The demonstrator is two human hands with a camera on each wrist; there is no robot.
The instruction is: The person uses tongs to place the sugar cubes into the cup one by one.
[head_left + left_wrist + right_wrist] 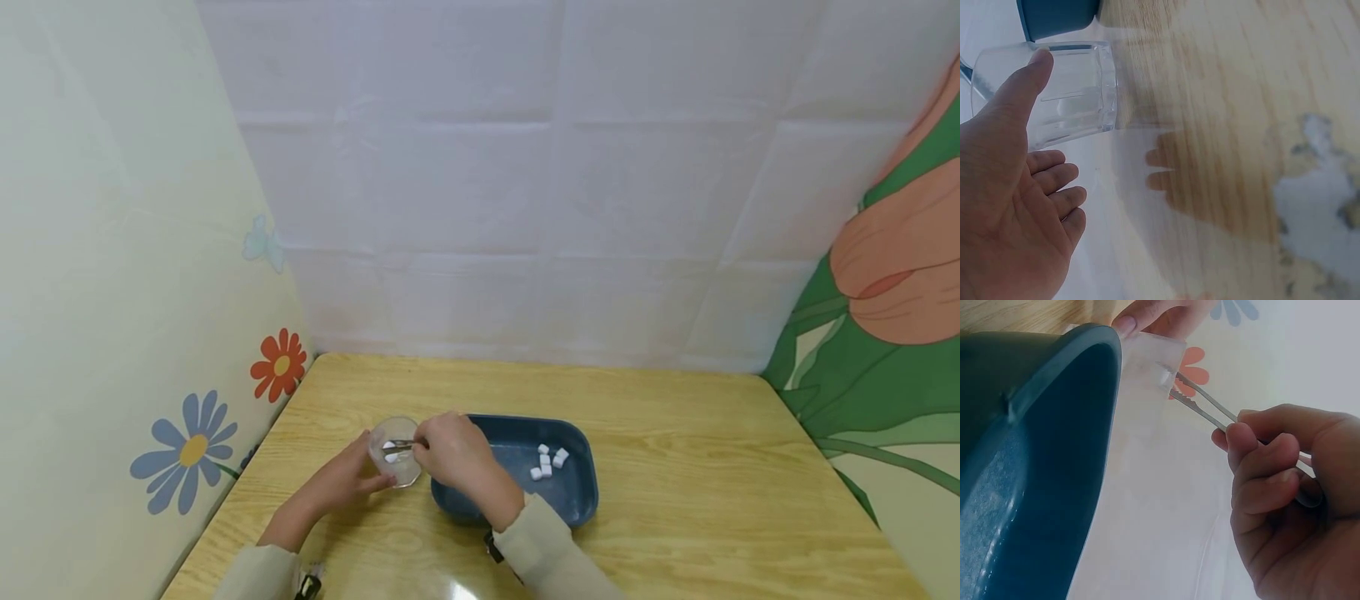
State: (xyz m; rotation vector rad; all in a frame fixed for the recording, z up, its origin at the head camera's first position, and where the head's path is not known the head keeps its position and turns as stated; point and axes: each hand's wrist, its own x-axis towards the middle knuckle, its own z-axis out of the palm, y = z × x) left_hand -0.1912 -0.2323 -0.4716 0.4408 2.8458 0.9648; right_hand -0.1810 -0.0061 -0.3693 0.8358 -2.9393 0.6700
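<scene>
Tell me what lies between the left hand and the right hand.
The head view shows a clear drinking glass between the left hand and right hand, with metal tweezers reaching to its mouth.

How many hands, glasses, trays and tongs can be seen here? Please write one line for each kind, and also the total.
Left hand and right hand: 2
Glass: 1
Tray: 1
Tongs: 1 pair
Total: 5
</scene>
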